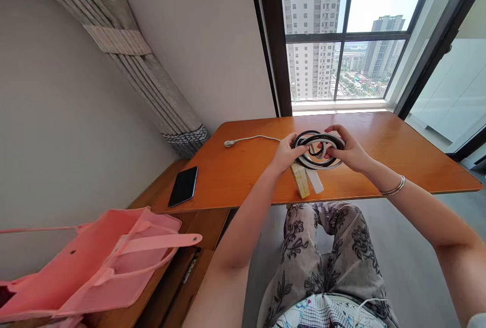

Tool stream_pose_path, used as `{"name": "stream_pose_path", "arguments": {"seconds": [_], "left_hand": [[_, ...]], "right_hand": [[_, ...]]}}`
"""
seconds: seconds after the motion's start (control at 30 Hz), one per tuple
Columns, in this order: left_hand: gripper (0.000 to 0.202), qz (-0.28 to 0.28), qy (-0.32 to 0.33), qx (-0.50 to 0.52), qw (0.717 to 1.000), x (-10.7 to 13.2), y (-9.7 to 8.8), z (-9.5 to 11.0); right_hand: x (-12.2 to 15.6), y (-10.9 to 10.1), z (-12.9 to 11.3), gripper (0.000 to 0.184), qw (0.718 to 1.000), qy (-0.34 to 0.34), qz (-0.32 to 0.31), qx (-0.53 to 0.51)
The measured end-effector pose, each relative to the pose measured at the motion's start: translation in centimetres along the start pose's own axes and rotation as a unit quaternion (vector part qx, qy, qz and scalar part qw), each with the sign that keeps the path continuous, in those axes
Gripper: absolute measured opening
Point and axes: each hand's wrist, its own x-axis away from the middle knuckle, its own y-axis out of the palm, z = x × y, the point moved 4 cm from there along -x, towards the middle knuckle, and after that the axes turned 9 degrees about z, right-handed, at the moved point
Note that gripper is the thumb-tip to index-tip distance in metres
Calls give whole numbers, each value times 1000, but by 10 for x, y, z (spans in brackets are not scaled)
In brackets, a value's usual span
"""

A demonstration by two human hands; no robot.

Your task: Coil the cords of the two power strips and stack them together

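Holding coils (319,163), probably cables, between left hand (286,154) and right hand (349,151).

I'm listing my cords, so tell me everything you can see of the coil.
The coil is a roundish bundle of black and whitish cords, smooth and plastic-looking, with smaller loops inside the ring. The left hand grips its left side, the right hand its right, over the table. Whether it touches anything below is unclear; its ends can't be made out.
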Motion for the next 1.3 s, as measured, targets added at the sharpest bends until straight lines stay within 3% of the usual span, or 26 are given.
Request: {"name": "stream_pose_path", "arguments": {"seconds": [0.07,0.17,0.33,0.4,0.53,0.6,0.67,0.77,0.87,0.93,1.03,1.17,1.3], "left_hand": [[41,20,5,39,999,-2,0,-2],[53,-8,0,91,996,-3,3,-5],[44,-34,2,84,996,-4,6,-4],[40,-47,-12,83,995,-4,8,-4],[43,-58,-49,114,991,-2,12,-5],[55,-59,-55,136,987,-1,12,-7],[66,-70,-50,132,987,0,12,-9],[75,-72,6,88,993,1,12,-9],[75,-41,135,23,990,3,10,4],[73,-48,233,-36,971,7,10,20],[86,-122,330,-119,928,15,15,43],[102,-202,351,-171,898,22,22,59],[103,-224,339,-204,891,25,26,64]], "right_hand": [[0,2,-2,45,1000,-26,2,11],[0,3,-1,41,998,-57,9,38],[0,0,-3,35,978,-150,15,146],[0,-2,-11,36,942,-237,31,237],[2,-5,-27,29,826,-393,61,399],[2,-2,-29,19,787,-427,33,444],[2,0,-28,15,770,-427,0,474],[3,-2,-27,15,781,-407,-7,474],[4,-7,-32,17,794,-405,19,454],[4,-9,-35,21,785,-409,32,464],[1,-13,-36,25,756,-427,34,495],[0,-20,-35,21,721,-473,70,502],[1,-23,-35,23,711,-473,81,513]]}}
